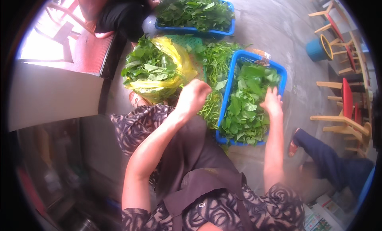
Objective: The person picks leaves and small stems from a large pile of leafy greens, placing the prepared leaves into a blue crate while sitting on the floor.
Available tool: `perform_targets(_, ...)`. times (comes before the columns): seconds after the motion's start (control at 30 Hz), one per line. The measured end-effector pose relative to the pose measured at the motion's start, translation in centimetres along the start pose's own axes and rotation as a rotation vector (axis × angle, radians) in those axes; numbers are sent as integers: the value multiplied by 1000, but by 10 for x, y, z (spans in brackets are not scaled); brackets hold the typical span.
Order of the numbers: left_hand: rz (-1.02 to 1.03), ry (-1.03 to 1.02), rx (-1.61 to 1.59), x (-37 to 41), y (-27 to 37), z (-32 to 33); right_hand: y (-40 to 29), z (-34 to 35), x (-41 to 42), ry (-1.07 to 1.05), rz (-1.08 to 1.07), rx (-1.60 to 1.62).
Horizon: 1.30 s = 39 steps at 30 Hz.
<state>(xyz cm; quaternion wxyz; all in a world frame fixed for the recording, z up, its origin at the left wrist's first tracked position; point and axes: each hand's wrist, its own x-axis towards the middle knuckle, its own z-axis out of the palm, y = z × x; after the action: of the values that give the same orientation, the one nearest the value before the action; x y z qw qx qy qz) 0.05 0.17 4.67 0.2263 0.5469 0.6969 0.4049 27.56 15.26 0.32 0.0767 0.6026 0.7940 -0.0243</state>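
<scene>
My left hand (194,95) is curled above loose green stems (211,108), beside a yellow plastic bag (186,62). Whether a stem is inside its fingers is hidden. The bag's mouth is open around a heap of leafy greens (150,65). Over the right side of a blue plastic basket (224,107), my right hand (272,101) has its fingers spread. Its fingertips are at some blurred leaves (270,76). Leafy greens (246,108) fill much of this basket. More thin stems (220,59) lie in a pile between bag and basket.
Another blue basket (194,31), heaped with greens, stands ahead near a seated person (122,17). A green perforated plastic surface (186,43) shows beneath the stems. Wooden chairs with red seats (347,98) and a blue bucket (317,49) are to the right. Another person's leg (316,150) extends from the lower right.
</scene>
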Motion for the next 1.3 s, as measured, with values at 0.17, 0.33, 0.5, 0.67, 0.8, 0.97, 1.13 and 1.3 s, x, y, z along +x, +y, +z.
perform_targets(0.17,126,-458,285,-28,-15,24,-66,-28,7,236,-311,294)
perform_targets(0.33,342,-526,668,-45,-23,32,-173,36,23,-178,-693,-323)
perform_targets(0.5,330,-611,880,-48,-9,27,-171,17,20,-316,-704,-229)
perform_targets(0.67,376,-626,853,-50,16,16,-98,-36,-18,445,-682,386)
perform_targets(0.8,406,-734,898,-48,32,5,-49,-49,-14,422,-474,142)
perform_targets(0.97,382,-805,928,-48,38,9,-114,-33,9,522,-616,359)
perform_targets(1.13,378,-871,857,-43,44,17,-190,55,71,-225,-346,-181)
perform_targets(1.3,279,-899,881,-40,42,17,-194,107,82,-356,-378,-237)
